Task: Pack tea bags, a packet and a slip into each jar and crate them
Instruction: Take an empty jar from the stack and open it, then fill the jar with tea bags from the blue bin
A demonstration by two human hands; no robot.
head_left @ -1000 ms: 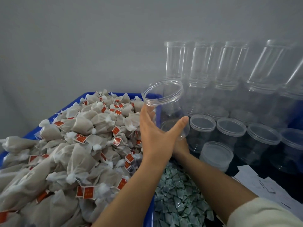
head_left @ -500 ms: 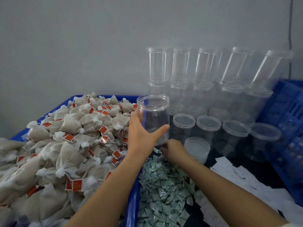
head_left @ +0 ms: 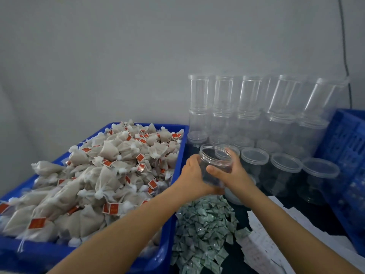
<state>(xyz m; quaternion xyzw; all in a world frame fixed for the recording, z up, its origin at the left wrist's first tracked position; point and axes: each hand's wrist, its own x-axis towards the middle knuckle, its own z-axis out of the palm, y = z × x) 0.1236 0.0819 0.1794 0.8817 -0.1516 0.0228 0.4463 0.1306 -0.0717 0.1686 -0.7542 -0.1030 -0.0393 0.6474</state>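
Nothing is reading clearly: print on the red tags (head_left: pixel 111 208) and white slips (head_left: pixel 262 248) is showing too blurred.

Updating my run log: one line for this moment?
stage: jar picked | left hand, right hand: both hold empty clear jar | tea bags: untouched

A plain grey wall (head_left: pixel 138 56) fills the upper half of the view, smooth and matte, evenly lit with no hard shadows; a thin dark cable (head_left: pixel 344 46) runs down it near the right edge, curving slightly; below, a dark surface (head_left: pixel 243 212) shows in patches at lower right; the light is soft and diffuse.
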